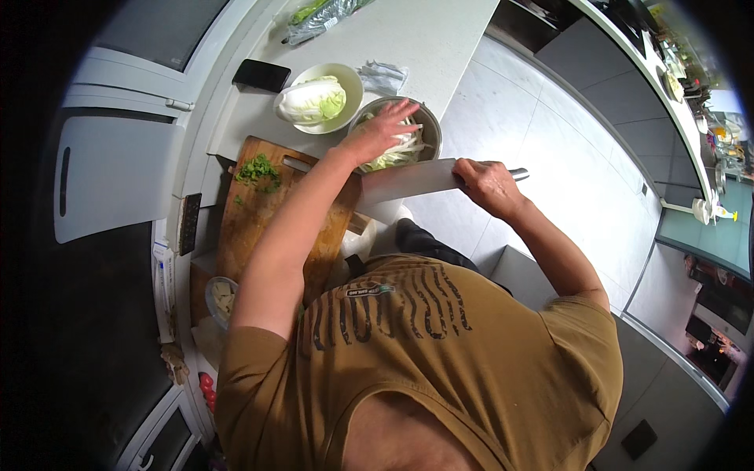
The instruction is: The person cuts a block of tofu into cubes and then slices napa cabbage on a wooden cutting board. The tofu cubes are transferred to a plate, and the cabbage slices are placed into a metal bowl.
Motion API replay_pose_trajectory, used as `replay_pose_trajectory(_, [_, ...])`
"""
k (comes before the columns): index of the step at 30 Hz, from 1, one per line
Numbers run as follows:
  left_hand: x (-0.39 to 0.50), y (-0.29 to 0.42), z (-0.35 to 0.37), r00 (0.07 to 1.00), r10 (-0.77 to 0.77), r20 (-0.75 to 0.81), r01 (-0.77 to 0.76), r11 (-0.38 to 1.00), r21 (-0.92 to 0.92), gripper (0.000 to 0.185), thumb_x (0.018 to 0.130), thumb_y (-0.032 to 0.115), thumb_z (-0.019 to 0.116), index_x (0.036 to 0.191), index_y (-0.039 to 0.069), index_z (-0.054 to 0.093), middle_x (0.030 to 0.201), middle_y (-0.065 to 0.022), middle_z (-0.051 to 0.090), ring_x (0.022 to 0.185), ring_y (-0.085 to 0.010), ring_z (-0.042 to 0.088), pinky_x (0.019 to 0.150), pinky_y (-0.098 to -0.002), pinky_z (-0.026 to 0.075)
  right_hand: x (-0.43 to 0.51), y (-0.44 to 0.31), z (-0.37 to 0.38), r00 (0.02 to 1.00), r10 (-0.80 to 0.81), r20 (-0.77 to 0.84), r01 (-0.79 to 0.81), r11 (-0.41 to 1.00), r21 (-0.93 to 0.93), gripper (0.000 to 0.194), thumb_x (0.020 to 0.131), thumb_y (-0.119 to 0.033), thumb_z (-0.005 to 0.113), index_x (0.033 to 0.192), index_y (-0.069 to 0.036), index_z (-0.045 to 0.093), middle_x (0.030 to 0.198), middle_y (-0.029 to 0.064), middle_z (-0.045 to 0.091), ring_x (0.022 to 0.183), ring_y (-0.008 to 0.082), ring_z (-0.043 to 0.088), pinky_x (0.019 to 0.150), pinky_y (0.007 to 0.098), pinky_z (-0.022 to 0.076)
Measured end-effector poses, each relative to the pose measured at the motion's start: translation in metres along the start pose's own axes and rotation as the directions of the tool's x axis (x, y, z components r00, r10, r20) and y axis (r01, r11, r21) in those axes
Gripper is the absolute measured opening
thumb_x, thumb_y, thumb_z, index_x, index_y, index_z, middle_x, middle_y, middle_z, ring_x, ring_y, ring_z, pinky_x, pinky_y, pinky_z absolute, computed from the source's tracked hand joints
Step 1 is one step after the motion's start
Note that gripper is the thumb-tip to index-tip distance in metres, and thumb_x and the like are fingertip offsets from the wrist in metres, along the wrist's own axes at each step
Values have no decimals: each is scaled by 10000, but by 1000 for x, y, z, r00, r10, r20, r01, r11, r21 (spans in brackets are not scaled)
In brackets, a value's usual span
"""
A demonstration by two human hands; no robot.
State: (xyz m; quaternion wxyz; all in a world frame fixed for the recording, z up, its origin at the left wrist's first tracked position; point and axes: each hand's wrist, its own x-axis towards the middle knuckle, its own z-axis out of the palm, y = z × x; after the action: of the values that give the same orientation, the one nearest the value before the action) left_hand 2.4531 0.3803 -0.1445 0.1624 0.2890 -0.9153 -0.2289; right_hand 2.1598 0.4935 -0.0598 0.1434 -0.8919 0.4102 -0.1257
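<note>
My right hand (486, 183) grips the handle of a broad cleaver (406, 181), whose blade reaches left, beside the near rim of a metal bowl (435, 132). Shredded napa cabbage (400, 154) fills much of that bowl. Over it is my left hand (383, 132), palm down with fingers spread; whether it touches the shreds I cannot tell. A wooden cutting board (259, 218) lies partly under my left forearm and bears chopped green herbs (259, 171). Behind it, a large piece of napa cabbage (315, 101) rests in a white bowl (353, 88).
On the counter (436, 35) are a black phone (262, 75), a crumpled plastic bag (383, 78) and wrapped greens (321, 20). A small bowl of pale pieces (222, 300) stands left of the cutting board. A white chopping board (118, 171) is at the window.
</note>
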Motion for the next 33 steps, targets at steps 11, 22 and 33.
replay_pose_trajectory(11, [-205,16,-51,536,-676,-506,476,737,-480,134,1000,-11,613,1106,11,693,1058,-103,704,975,-203,694,873,-319,545,6,-92,60,755,317,574,-654,303,693,286,1085,-279,586,932,-37,583,717,20,613,572,91,561,498,263,468])
replay_pose_trajectory(22, [-390,67,83,57,-786,-615,497,557,-666,547,800,-111,487,1312,52,595,1516,-153,517,1433,-346,460,1222,-418,306,61,-164,209,761,291,580,-648,288,705,263,1041,-250,601,957,-1,593,691,64,622,501,134,569,458,317,478])
replay_pose_trajectory(33, [-360,73,102,-47,-552,-832,885,364,-292,414,1000,175,632,1390,46,584,1462,-182,563,1398,-392,480,1194,-519,350,64,-266,270,831,155,534,-551,366,750,241,1006,-207,606,1039,30,636,700,120,651,502,192,624,458,359,522])
